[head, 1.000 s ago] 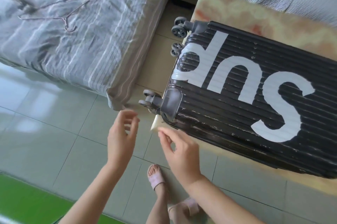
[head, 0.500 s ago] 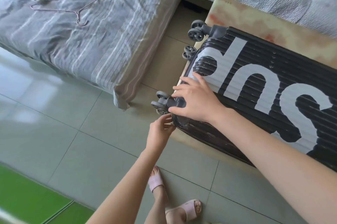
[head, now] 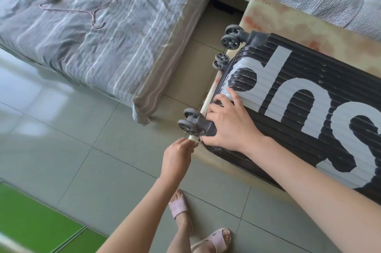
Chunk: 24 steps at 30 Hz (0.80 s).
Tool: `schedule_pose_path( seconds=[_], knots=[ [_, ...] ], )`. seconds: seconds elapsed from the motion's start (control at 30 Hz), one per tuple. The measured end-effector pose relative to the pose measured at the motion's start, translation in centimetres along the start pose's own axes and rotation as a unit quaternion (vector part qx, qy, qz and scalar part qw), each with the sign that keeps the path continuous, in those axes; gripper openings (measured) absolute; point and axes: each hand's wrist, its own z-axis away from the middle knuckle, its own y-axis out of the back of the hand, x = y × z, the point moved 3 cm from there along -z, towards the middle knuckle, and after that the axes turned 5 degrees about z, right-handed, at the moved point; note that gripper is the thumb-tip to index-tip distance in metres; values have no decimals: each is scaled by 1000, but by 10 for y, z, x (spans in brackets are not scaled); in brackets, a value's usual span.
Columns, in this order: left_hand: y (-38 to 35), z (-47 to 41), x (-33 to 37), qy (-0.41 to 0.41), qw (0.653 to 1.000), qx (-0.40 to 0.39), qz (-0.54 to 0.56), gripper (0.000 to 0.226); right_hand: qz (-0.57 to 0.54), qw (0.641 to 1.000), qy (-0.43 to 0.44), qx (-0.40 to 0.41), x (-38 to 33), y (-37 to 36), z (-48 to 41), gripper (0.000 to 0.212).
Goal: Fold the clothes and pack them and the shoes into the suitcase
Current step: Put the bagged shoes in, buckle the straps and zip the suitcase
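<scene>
The black ribbed hard-shell suitcase (head: 305, 79) lies closed and flat on the marbled bench (head: 268, 15). My right hand (head: 231, 125) presses spread-fingered on its wheel corner; my left hand (head: 177, 156) pinches that corner's edge just beside it.

The suitcase (head: 299, 79) is a black hard shell with ribbed sides and large white letters across its upper face. It is closed and lies flat on a low, cream-and-orange marbled counter (head: 288, 24). Its wheel end overhangs the counter's left edge, where 3 grey twin-wheel casters (head: 188, 123) stick out.
</scene>
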Motion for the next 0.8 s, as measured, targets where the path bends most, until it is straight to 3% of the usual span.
schedule_pose_path(
  seconds=[0.17,0.27,0.33,0.43,0.53,0.63,0.8],
  knots=[
    [17,-40,2,-44,998,13,-49,9,-9,999,-17,41,-1,-2,0,58],
    [20,-65,4,-42,998,-33,-17,13,-18,999,-16,41,0,-3,0,59],
    [17,-78,-1,-53,993,-93,-51,10,-22,999,-17,41,-1,-3,0,57],
    [20,-93,-1,-115,986,-114,-46,15,-25,999,-18,42,-1,-3,-1,54],
    [15,-112,9,-117,986,-116,-29,4,-35,998,-16,43,-1,-2,0,59],
    [8,-145,21,-136,983,-102,-65,17,-30,999,-15,33,0,-3,1,62],
    [7,-180,35,-171,970,-154,-81,23,-20,1000,-10,12,2,-5,0,51]
  ],
)
